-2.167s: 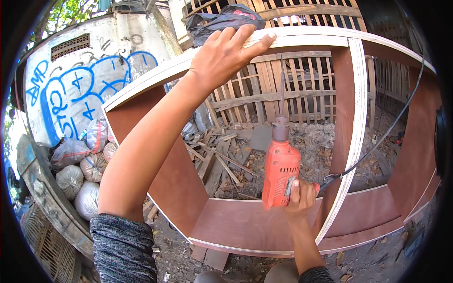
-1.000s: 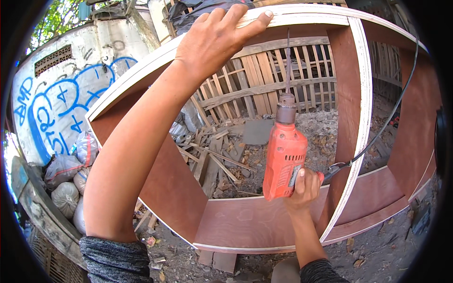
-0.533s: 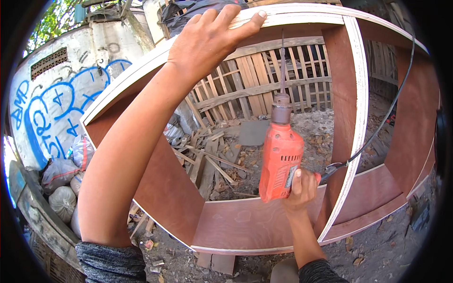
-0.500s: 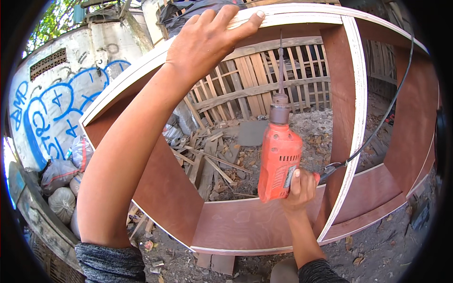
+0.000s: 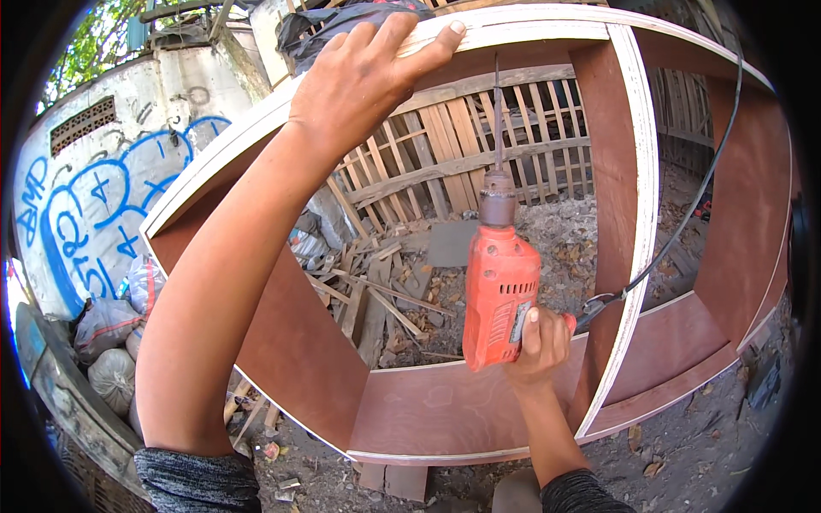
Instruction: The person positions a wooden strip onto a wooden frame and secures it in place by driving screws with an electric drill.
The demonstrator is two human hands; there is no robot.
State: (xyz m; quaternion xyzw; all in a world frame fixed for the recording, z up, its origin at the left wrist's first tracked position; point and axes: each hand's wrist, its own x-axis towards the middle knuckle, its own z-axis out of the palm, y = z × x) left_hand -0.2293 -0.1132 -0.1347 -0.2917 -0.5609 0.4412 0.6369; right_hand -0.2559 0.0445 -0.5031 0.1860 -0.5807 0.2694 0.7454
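Note:
A plywood cabinet frame (image 5: 634, 171) stands before me, with reddish-brown inner faces and pale cut edges. My left hand (image 5: 355, 81) is closed over its top panel, fingers lying across the upper side and the thumb along the near edge. Inside the left, wider compartment, my right hand (image 5: 539, 346) grips an orange corded power drill (image 5: 503, 286) by its handle. The drill points upward, its long thin bit (image 5: 498, 120) reaching the underside of the top panel. Whether the tip has entered the wood, I cannot tell.
The drill's dark cord (image 5: 697, 214) passes the upright divider and rises at the right. Beyond the frame lie scrap wood pieces (image 5: 376, 299) and a wooden slat fence (image 5: 462, 154). Filled sacks (image 5: 111, 372) sit at the left by a painted wall (image 5: 85, 205).
The whole view has shifted slightly, so the frame, hands and drill appear a little further left. Both hands keep their hold, and the drill still points up at the top panel.

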